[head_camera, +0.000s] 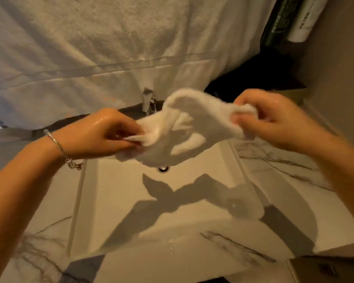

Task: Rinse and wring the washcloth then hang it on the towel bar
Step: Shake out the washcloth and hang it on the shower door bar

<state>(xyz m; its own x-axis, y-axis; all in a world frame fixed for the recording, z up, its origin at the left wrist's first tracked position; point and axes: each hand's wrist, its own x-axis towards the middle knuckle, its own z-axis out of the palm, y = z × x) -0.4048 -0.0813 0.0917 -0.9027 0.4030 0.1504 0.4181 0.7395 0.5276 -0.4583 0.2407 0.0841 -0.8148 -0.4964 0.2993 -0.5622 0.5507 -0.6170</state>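
A white washcloth (189, 127) is stretched between both hands above the sink basin (131, 201). My left hand (102, 132), wet and wearing a bracelet at the wrist, pinches the cloth's left corner. My right hand (274, 119) grips the bunched right end a little higher. The cloth sags in the middle and hides part of the drain (163, 168). No water runs from the chrome faucet (149, 102) behind it. No towel bar is visible.
A large white towel (110, 48) hangs across the back, above the faucet. Marble-patterned counter (284, 166) surrounds the basin. Bottles (290, 19) stand at the upper right. A folded white cloth (6, 135) lies at the far left.
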